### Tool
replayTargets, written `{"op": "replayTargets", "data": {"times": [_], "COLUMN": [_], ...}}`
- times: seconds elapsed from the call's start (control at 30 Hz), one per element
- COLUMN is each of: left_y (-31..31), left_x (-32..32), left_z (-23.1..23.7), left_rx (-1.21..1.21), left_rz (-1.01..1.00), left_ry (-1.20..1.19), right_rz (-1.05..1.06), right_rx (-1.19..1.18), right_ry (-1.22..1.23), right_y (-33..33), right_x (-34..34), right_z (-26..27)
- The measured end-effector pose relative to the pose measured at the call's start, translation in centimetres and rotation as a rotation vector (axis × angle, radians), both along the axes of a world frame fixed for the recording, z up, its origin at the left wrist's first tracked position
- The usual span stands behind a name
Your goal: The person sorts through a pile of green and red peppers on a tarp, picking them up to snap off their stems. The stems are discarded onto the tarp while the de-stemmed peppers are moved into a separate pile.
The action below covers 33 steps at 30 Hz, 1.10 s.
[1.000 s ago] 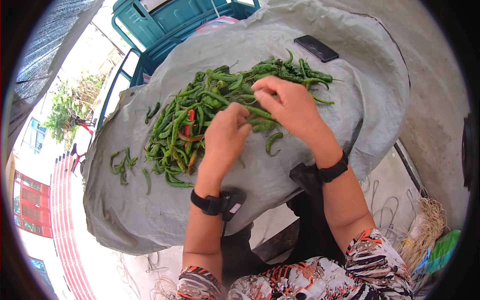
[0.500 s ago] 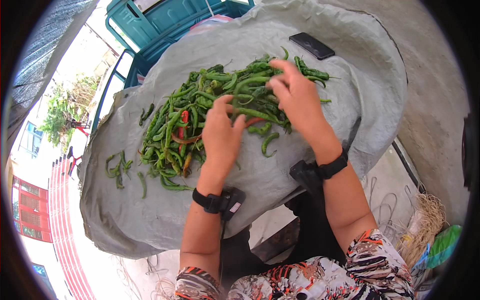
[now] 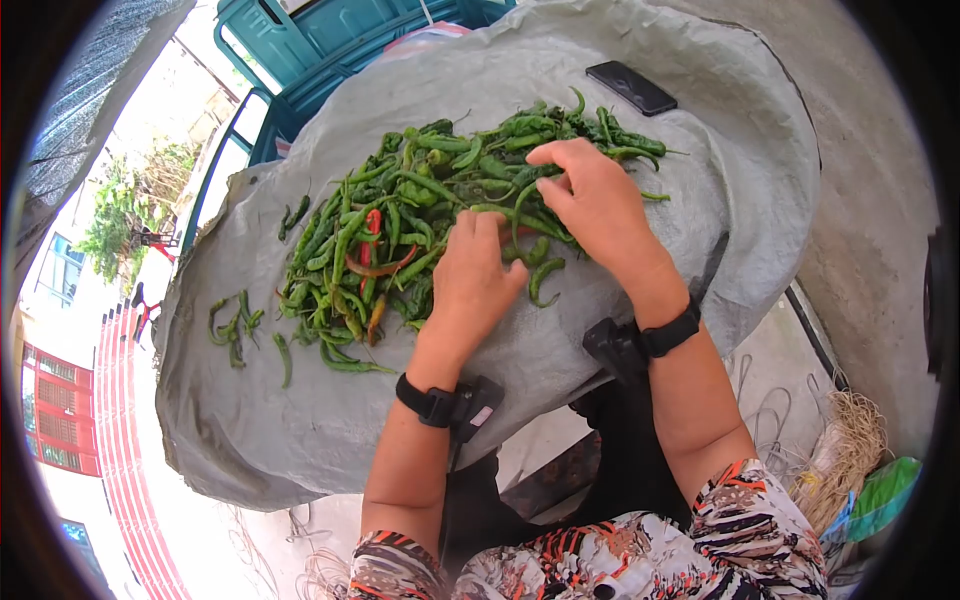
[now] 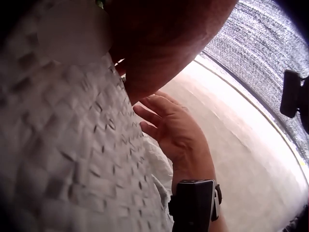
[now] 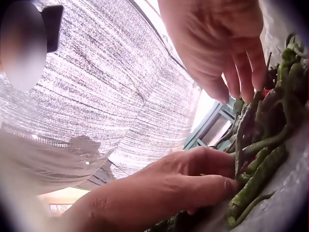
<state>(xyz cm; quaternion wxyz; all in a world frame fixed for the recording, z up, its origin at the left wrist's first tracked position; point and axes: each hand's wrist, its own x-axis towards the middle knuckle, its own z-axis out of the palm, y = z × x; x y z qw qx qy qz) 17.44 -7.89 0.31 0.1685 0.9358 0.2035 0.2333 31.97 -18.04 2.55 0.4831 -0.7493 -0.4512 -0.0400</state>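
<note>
A heap of green chili peppers [image 3: 420,190], with a few red ones [image 3: 371,235] among them, lies on a grey woven sheet [image 3: 350,430]. My left hand [image 3: 474,285] reaches low into the front of the heap, fingertips among the peppers and thumb held apart. In the right wrist view the left hand [image 5: 169,186] touches peppers at the heap's edge. My right hand [image 3: 603,205] hovers at the heap's right side, thumb and index finger apart, close to a curved green pepper [image 3: 521,208]. Its fingers look loosely extended in the left wrist view, where the right hand [image 4: 176,128] appears behind.
A black phone [image 3: 632,88] lies at the sheet's far right. Several peppers [image 3: 236,325] form a small separate group at the left. Behind the sheet stands a teal vehicle bed [image 3: 330,50]. Dry string [image 3: 845,450] and a green bag [image 3: 885,498] are on the floor at right.
My left hand has moved right and down against the heap's front edge. The right hand lifted slightly away and came back near the right side, its fingers closer to the peppers.
</note>
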Motion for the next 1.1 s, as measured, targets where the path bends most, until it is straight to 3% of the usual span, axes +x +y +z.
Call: {"op": "replayTargets", "data": {"times": [0.17,0.37,0.57,0.67,0.77,0.97,1.1], "left_y": [0.4,0.2,0.3,-0.2,0.2,0.7,0.5], "left_x": [-0.1,0.0,-0.2,0.0,0.1,-0.4,-0.7], "left_z": [-0.1,-0.6,-0.7,-0.3,-0.3,0.8,1.1], "left_rx": [-0.016,0.018,-0.028,-0.045,-0.115,-0.22,-0.361], "left_rz": [-0.026,0.011,-0.046,-0.035,-0.039,-0.008,0.018], "left_ry": [0.034,0.024,-0.008,-0.036,-0.185,-0.3,-0.444], "right_rz": [-0.022,-0.072,-0.276,-0.293,-0.054,0.064,0.312], "right_rx": [-0.14,-0.215,0.39,0.383,0.266,0.143,-0.027], "right_ry": [-0.254,-0.187,-0.028,-0.222,0.014,0.066,0.239], "right_y": [-0.1,-0.1,1.0,1.4,0.8,0.9,-0.1], "right_x": [-0.1,0.0,0.1,0.7,-0.4,-1.2,-2.0], "right_z": [-0.7,0.4,1.3,0.7,1.0,1.2,2.1]}}
